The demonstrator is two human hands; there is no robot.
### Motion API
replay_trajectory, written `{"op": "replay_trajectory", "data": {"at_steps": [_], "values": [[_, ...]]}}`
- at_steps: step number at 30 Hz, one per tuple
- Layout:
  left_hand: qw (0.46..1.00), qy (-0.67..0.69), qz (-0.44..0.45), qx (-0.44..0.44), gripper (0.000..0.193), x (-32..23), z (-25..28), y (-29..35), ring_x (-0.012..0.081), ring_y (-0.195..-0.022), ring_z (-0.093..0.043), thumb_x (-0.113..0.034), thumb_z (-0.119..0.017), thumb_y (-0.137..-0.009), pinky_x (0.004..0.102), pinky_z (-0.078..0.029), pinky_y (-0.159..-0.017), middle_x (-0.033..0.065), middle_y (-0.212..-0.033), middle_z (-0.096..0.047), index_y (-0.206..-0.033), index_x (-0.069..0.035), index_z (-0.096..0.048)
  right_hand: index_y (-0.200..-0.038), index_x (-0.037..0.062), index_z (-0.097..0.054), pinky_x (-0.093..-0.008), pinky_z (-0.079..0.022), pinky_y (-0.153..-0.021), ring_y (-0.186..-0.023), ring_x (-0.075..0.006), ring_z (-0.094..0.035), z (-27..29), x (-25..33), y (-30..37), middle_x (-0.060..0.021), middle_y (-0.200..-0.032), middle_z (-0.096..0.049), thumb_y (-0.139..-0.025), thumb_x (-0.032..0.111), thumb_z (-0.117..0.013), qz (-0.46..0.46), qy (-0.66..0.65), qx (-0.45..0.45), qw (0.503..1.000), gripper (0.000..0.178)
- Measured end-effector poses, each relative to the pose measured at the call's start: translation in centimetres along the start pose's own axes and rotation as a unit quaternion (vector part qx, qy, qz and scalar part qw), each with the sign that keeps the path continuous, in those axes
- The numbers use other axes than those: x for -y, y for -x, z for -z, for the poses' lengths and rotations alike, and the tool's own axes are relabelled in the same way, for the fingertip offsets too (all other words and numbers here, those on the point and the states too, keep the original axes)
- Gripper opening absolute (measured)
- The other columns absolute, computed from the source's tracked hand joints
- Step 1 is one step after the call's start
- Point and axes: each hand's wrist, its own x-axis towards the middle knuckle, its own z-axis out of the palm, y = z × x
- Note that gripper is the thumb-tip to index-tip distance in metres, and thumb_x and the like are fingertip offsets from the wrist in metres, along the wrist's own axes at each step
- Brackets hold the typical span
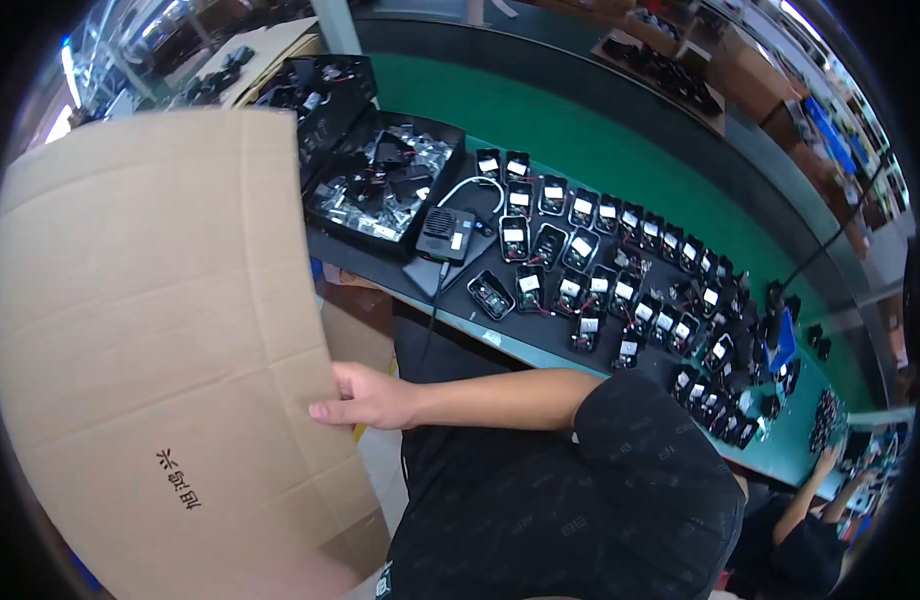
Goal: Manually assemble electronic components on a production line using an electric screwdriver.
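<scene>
**Right hand [365, 398] has the cardboard sheet [165, 320] by its edge**

And here's the sheet, big and creased, filling the person's left side and hiding a good part of the view. The right hand is closed on its right-hand edge, thumb flat on the near face, fingers tucked behind: a pinch that probably steadies so broad a piece. The left hand [325, 578]? Only a blur at the lower edge seems to be it, over the cardboard; its grip I can't tell.

Over to the bench [525, 326], beyond that outstretched right arm. Small black cases [533, 288] sit in loose rows, many with open sides up, presumably so their insides are easy to see and reach. A box [358, 238] gathers loose black and silvery pieces, likely to stop them scattering. At far right, a co-worker's hand [827, 461] is at the bench.
</scene>
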Motion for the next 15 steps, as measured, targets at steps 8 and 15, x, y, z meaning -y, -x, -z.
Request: {"op": "replay_trajectory", "data": {"at_steps": [8, 15], "values": [[0.865, 0.362, 0.169, 0.304, 0.052, -8.1, -19.2, 2.8, 0.0278, -0.104, -0.057, -0.034, -0.05, -0.096, 0.0376, -0.054, -0.078, 0.0152, -0.112, -0.062, -0.132, 0.001, -0.037, -0.127, 0.002, -0.044, -0.0356, -0.046, -0.096, -0.111, -0.0171, -0.057, 4.1, 5.0, 13.3, -0.0092, -0.122, -0.058, -0.095, 0.018, -0.059, 0.318, 0.006, -0.394, 0.862, 0.039], [0.481, 0.475, 0.239, 0.697, 0.072, -29.3, -43.2, 13.9, 0.0111, -0.058, -0.055, -0.043, -0.054, -0.094, 0.0193, -0.048, -0.046, 0.0057, -0.08, -0.057, -0.141, 0.003, -0.026, -0.12, 0.0018, -0.051, -0.0364, -0.051, -0.089, -0.102, -0.0206, -0.061, 13.1, 17.9, 25.6, -0.0098, -0.113, -0.062, -0.096, 0.026, -0.056, 0.358, 0.093, -0.64, 0.674, 0.035]]}}
